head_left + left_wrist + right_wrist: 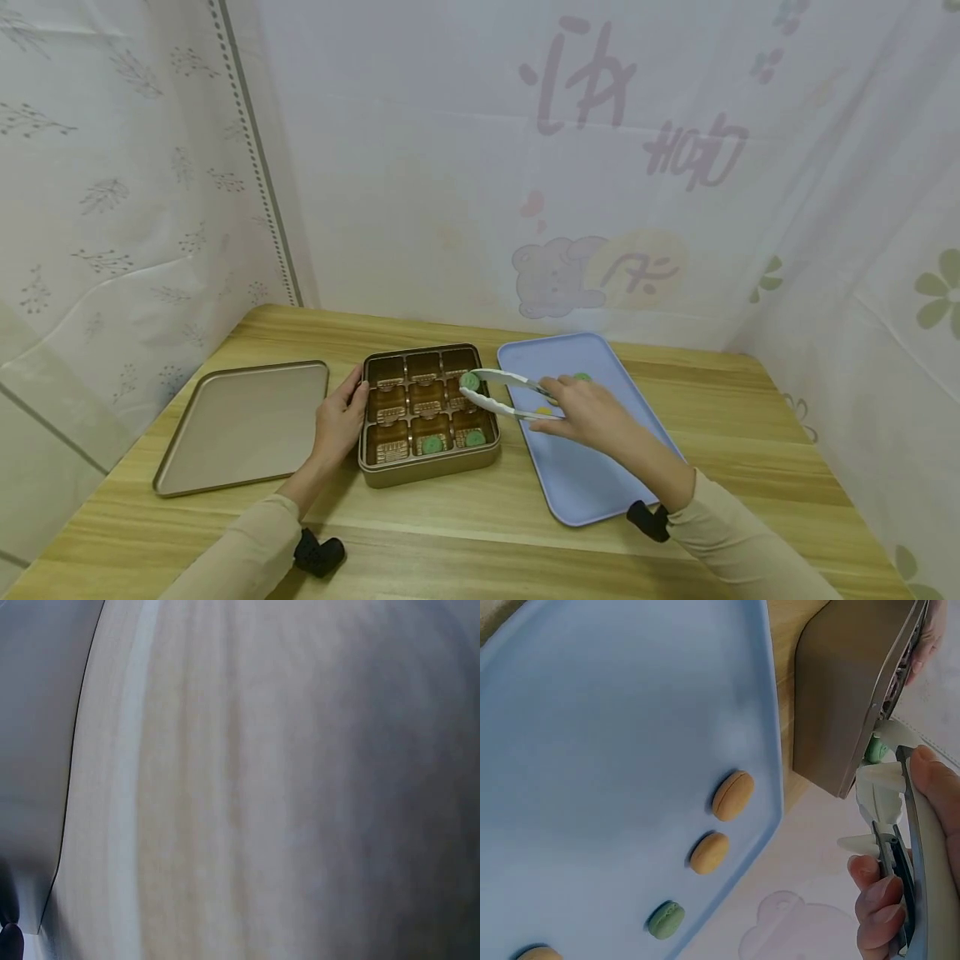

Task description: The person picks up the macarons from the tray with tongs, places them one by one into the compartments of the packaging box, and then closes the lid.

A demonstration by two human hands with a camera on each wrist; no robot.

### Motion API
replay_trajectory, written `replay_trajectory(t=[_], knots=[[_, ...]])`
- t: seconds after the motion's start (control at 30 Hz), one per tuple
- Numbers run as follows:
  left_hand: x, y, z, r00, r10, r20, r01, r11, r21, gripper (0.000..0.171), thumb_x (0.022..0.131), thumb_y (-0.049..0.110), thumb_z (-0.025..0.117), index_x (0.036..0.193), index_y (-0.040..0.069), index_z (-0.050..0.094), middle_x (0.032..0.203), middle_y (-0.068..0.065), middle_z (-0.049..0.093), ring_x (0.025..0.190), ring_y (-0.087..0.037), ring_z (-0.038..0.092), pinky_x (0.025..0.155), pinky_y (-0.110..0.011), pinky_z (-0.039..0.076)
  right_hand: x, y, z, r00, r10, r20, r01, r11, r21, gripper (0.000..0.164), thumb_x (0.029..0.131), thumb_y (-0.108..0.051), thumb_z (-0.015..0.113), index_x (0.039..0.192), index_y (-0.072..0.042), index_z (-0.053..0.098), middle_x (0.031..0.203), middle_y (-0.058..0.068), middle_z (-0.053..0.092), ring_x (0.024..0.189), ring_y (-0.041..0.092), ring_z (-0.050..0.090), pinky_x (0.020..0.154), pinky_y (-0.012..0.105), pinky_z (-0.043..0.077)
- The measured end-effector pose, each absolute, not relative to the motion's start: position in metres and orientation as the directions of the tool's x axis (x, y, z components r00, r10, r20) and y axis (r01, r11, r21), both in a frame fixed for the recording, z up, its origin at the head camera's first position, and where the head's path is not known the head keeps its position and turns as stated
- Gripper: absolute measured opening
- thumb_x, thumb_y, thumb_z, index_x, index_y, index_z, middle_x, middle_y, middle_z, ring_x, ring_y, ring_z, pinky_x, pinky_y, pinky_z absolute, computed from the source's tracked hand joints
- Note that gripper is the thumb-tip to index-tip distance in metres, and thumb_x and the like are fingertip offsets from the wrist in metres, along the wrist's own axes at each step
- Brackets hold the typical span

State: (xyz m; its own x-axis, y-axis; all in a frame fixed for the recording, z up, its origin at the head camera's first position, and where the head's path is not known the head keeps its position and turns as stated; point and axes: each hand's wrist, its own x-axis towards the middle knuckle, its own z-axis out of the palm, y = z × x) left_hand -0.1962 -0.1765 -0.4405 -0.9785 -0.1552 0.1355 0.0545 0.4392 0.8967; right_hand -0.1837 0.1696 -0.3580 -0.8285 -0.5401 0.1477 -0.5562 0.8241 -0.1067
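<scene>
My right hand (592, 412) grips white-tipped tongs (491, 406). Between the tongs' tips is a green macaron (469, 381), over the right compartment of the middle row in a gold tin (431, 471). Two more green macarons, one at front centre (432, 446) and one at front right (476, 437), lie in the tin's divided insert. My left hand (337, 421) rests along the tin's left side, fingers extended against the wall near the rim. The left wrist view shows only table and a metal edge, not the hand's hold.
Right of the tin lies a blue tray (577, 467). On it the right wrist view shows orange-yellow macarons (733, 795) and a green macaron (666, 920). A flat gold lid (247, 425) lies at the left on the wooden table (450, 550). Patterned curtains (420, 167) enclose the table.
</scene>
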Motion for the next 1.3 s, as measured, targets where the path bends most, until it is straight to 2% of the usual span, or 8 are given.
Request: replay_trajectory(t=[0.2, 0.5, 0.9, 1.3], knots=[[-0.1964, -0.178, -0.4422, -0.98, -0.146, 0.134, 0.057, 0.439, 0.896, 0.048, 0.102, 0.021, 0.041, 0.145, 0.001, 0.033, 0.147, -0.017, 0.035, 0.135, -0.035, 0.034, 0.11, -0.046, 0.032, -0.1837, 0.1679, -0.3582, -0.817, -0.551, 0.17, -0.567, 0.821, -0.064, 0.05, 0.075, -0.044, 0.075, 0.104, -0.005, 0.062, 0.072, -0.002, 0.054, 0.057, 0.008, 0.043, 0.046, 0.02, 0.035], [-0.1961, -0.1782, -0.4422, -0.981, -0.133, 0.143, 0.07, 0.44, 0.895, 0.049, 0.102, 0.022, 0.04, 0.145, 0.001, 0.032, 0.147, -0.018, 0.035, 0.135, -0.035, 0.034, 0.109, -0.046, 0.032, -0.1822, 0.1683, -0.3588, -0.814, -0.551, 0.185, -0.568, 0.821, -0.052, 0.049, 0.075, -0.045, 0.075, 0.102, -0.006, 0.062, 0.073, -0.002, 0.055, 0.057, 0.008, 0.043, 0.047, 0.02, 0.035], [-0.1966, -0.1784, -0.4429, -0.979, -0.141, 0.145, 0.069, 0.442, 0.894, 0.048, 0.102, 0.021, 0.041, 0.145, 0.0, 0.033, 0.146, -0.018, 0.036, 0.134, -0.036, 0.035, 0.109, -0.046, 0.032, -0.1829, 0.1692, -0.3618, -0.81, -0.552, 0.196, -0.571, 0.819, -0.057, 0.05, 0.074, -0.046, 0.075, 0.101, -0.006, 0.061, 0.074, -0.001, 0.056, 0.058, 0.008, 0.044, 0.046, 0.019, 0.036], [-0.1955, -0.1781, -0.4412, -0.98, -0.144, 0.138, 0.06, 0.45, 0.891, 0.048, 0.102, 0.02, 0.041, 0.145, 0.001, 0.033, 0.146, -0.018, 0.036, 0.134, -0.036, 0.035, 0.109, -0.047, 0.032, -0.1798, 0.1748, -0.365, -0.814, -0.544, 0.204, -0.571, 0.815, -0.101, 0.047, 0.074, -0.044, 0.076, 0.098, -0.008, 0.059, 0.084, 0.004, 0.064, 0.064, 0.011, 0.053, 0.047, 0.02, 0.04]])
